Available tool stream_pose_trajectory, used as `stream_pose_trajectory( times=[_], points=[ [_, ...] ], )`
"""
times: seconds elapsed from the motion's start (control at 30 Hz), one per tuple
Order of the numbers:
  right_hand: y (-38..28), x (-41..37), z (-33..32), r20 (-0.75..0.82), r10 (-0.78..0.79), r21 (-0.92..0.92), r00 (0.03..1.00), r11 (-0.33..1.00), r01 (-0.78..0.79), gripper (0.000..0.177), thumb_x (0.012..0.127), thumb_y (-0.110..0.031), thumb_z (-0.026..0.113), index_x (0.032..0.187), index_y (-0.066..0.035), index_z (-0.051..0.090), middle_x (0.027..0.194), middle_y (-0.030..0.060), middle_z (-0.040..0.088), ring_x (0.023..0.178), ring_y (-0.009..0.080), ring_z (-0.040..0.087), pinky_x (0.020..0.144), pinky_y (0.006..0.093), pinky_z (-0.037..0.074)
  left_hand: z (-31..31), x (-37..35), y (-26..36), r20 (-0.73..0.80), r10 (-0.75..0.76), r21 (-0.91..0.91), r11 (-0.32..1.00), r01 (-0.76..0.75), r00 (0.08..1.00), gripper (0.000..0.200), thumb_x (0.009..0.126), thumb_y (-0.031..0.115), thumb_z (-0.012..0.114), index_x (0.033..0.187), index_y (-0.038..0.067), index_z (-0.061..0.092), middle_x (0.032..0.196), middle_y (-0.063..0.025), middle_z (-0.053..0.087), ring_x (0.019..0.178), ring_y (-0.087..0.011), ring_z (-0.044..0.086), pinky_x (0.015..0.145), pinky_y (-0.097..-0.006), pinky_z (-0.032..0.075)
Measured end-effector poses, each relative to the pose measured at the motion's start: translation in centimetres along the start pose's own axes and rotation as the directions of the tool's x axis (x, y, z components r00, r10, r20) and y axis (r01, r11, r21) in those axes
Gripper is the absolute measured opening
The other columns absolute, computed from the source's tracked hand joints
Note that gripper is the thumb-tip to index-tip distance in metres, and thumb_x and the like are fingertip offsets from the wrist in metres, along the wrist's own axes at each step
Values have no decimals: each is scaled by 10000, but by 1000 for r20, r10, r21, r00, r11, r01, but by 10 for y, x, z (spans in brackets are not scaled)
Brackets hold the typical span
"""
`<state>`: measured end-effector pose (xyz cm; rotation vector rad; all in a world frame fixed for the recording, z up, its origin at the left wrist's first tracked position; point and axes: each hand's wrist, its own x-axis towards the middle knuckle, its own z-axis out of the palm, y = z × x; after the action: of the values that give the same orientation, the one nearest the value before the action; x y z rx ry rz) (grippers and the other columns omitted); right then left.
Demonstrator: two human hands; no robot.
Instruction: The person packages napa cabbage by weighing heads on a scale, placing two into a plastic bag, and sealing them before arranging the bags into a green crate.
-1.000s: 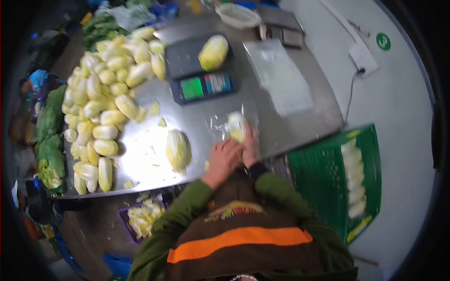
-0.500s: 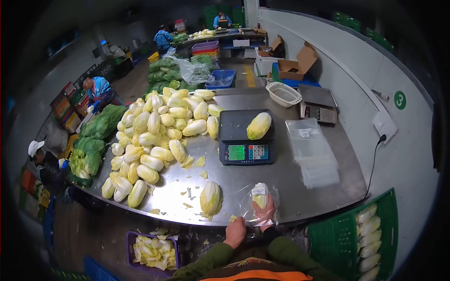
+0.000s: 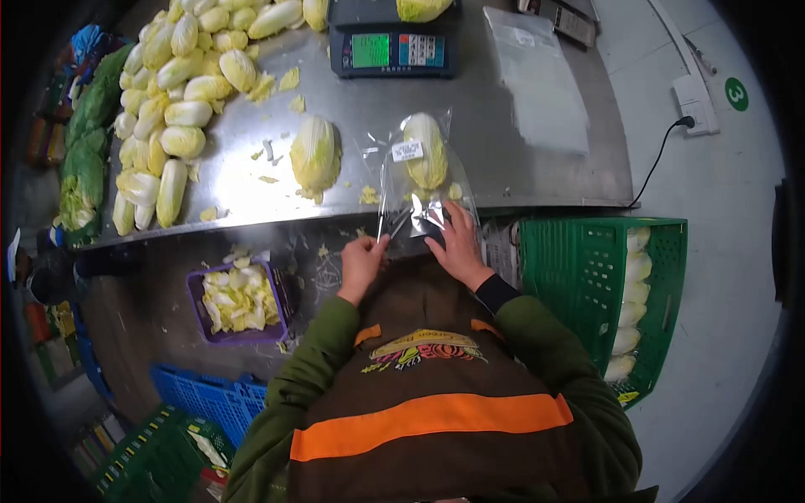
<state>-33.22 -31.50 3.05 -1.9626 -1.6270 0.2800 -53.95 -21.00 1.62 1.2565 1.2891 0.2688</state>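
A clear plastic bag (image 3: 387, 180) with a white label lies at the table's front edge, a napa cabbage (image 3: 424, 151) inside it. At the bag's near end, my left hand (image 3: 362, 264) pinches its left edge. My right hand (image 3: 457, 245) rests against the right side of that end, thumb and fingers apart. Left of the bag, an unbagged napa cabbage (image 3: 316, 155) lies among leaf scraps. Beyond them is a digital scale (image 3: 392, 52) with a lit green display, and another cabbage (image 3: 422, 8) on its platform, partly cut off by the frame.
A pile of napa cabbages (image 3: 180, 80) covers the table's left side. Flat plastic bags (image 3: 537, 84) lie at right. Below stand a purple crate (image 3: 199, 306) of leaf trimmings, a blue crate (image 3: 197, 394) and a green crate (image 3: 570, 285) holding several cabbages. A power cord (image 3: 656, 159) hangs at right.
My view has tilted down. My right hand has come off the bagged cabbage to the bag's near end. The left hand has moved to the bag's left edge.
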Motion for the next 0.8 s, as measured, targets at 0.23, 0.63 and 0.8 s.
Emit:
stream_pose_trajectory(
  times=[0.23, 0.63, 0.8],
  points=[
    [-48, 22, -9, 29, -41, 177, 999, 984, 35, 105, 836, -173, 716, 886, -93, 672, 881, 32, 602, 891, 262, 570, 772, 387, 488, -21, 5, -7, 142, -105, 7, 994, 105, 984, 310, 952, 318, 690, 856, 25, 720, 745, -22, 670, 657, -86, 625, 579, -235, 493],
    [-53, 27, 15, 238, -292, 152, 926, 953, 261, 170, 780, -191, 758, 882, -108, 649, 872, 42, 575, 861, 271, 567, 758, 387, 492, -10, -9, -1, 186, -248, -77, 961, 265, 951, 270, 977, 299, 648, 952, 54, 759, 871, -17, 714, 769, -91, 625, 679, -254, 499],
    [-43, 3, 5, 196, -403, 108, 894, 915, 388, 132, 834, -166, 691, 895, -80, 613, 881, 53, 556, 871, 264, 557, 760, 390, 480, 10, -16, -12, 14, -161, -19, 987, 161, 987, 305, 983, 292, 630, 951, 19, 762, 903, -37, 734, 816, -95, 648, 668, -260, 505]
  ],
)
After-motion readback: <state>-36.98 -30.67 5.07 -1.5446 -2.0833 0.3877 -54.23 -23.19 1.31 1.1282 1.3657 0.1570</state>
